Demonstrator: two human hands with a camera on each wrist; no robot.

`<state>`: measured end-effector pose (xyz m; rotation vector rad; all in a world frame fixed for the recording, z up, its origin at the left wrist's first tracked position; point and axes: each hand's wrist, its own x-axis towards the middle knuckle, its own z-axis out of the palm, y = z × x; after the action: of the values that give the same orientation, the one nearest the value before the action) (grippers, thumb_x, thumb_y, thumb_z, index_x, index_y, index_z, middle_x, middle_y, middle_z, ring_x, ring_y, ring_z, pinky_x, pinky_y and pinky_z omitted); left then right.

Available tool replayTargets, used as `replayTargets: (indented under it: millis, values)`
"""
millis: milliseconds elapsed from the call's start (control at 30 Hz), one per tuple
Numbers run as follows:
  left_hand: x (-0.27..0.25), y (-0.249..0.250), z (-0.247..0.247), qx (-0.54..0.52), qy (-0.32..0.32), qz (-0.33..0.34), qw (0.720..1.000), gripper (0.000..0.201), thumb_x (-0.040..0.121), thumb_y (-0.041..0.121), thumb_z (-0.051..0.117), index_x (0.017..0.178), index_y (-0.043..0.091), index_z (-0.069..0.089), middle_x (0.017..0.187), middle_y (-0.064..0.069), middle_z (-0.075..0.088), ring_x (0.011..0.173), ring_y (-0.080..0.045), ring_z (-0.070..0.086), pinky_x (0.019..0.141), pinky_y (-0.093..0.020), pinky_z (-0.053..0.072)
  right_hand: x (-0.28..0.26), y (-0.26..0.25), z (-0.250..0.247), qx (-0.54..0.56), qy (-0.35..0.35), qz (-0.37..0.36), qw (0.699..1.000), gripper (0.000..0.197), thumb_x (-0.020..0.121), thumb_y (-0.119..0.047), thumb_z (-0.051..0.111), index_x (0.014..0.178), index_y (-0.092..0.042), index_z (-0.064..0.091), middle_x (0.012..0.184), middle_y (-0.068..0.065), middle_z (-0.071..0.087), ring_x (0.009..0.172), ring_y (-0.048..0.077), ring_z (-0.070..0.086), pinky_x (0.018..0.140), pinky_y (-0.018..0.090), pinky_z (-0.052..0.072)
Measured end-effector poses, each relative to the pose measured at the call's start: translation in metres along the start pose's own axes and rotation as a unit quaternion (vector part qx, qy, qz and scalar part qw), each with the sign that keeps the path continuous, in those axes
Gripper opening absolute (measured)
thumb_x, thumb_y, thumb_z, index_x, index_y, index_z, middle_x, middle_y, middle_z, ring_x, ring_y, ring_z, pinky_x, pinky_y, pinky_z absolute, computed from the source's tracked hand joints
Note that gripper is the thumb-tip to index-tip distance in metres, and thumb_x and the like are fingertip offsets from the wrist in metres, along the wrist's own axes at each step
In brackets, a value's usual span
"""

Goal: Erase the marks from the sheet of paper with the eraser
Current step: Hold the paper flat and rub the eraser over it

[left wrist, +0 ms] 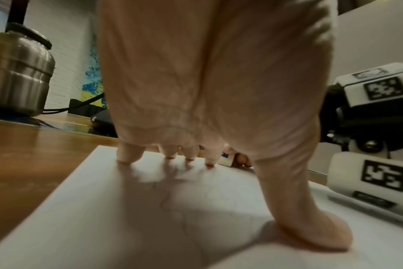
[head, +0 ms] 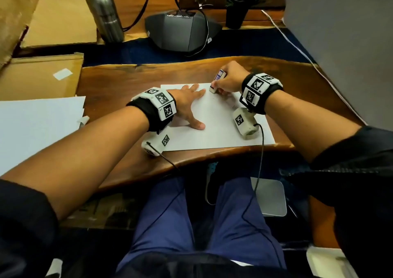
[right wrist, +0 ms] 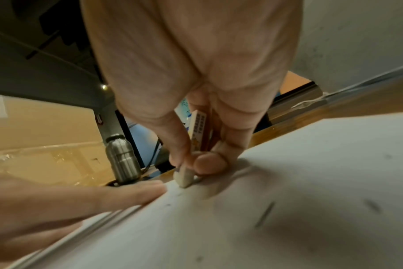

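A white sheet of paper (head: 219,124) lies on the wooden desk in front of me. My left hand (head: 189,103) lies flat on its left part, fingers straight and thumb spread, pressing it down (left wrist: 209,209). My right hand (head: 227,81) pinches a white eraser (head: 213,87) in a printed sleeve, its tip touching the paper near the far edge, just right of my left fingertips. In the right wrist view the eraser tip (right wrist: 184,177) meets the paper (right wrist: 288,209) beside short dark crumbs. A faint wavy pencil line (left wrist: 170,200) runs under my left palm.
A steel bottle (head: 104,12), a grey conference phone (head: 182,31) with cables and a potted plant (head: 240,3) stand behind the desk. Cardboard (head: 40,78) and a second white sheet (head: 38,124) lie at the left. A grey panel (head: 344,44) rises at the right.
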<state>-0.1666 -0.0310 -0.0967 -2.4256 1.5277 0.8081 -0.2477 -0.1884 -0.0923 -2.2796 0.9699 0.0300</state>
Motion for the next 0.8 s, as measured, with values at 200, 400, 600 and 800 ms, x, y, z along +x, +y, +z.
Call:
replayTargets:
  millis: [200,400,600,800]
  values:
    - [0.004,0.001,0.001,0.020,-0.012,-0.012,1.000,0.127,0.067,0.068,0.073,0.154,0.034,-0.013,0.162,0.008,-0.019,0.150,-0.020,-0.011,0.121,-0.049,0.006,-0.002,0.004,-0.007,-0.031,-0.054,-0.034,0.997,0.020,0.088,-0.023,0.073,0.100,-0.009,0.067,0.081,0.002,0.070,0.065,0.008,0.066,0.048,0.015,0.049]
    - [0.005,0.001,0.002,0.026,-0.016,-0.019,0.999,0.128,0.066,0.070,0.073,0.153,0.036,-0.015,0.162,0.009,-0.019,0.150,-0.019,-0.011,0.121,-0.049,0.006,-0.004,0.004,-0.003,-0.061,-0.073,-0.057,0.994,0.022,0.088,-0.025,0.073,0.104,-0.011,0.069,0.088,0.002,0.071,0.075,0.011,0.069,0.064,0.022,0.055]
    - [0.003,0.003,0.000,0.038,-0.024,-0.023,0.999,0.129,0.065,0.072,0.071,0.152,0.035,-0.016,0.161,0.008,-0.020,0.150,-0.020,-0.011,0.120,-0.051,0.005,0.001,0.007,-0.011,-0.006,-0.016,-0.024,1.000,0.024,0.089,-0.025,0.073,0.106,-0.010,0.066,0.086,0.003,0.071,0.070,0.011,0.069,0.055,0.019,0.051]
    - [0.001,0.003,0.001,0.054,-0.015,-0.018,0.998,0.127,0.066,0.074,0.068,0.153,0.035,-0.015,0.162,0.007,-0.020,0.150,-0.021,-0.009,0.119,-0.051,0.008,-0.008,0.007,-0.007,-0.024,-0.074,-0.049,0.996,0.020,0.089,-0.021,0.072,0.104,-0.009,0.067,0.086,0.004,0.071,0.069,0.011,0.068,0.059,0.020,0.053]
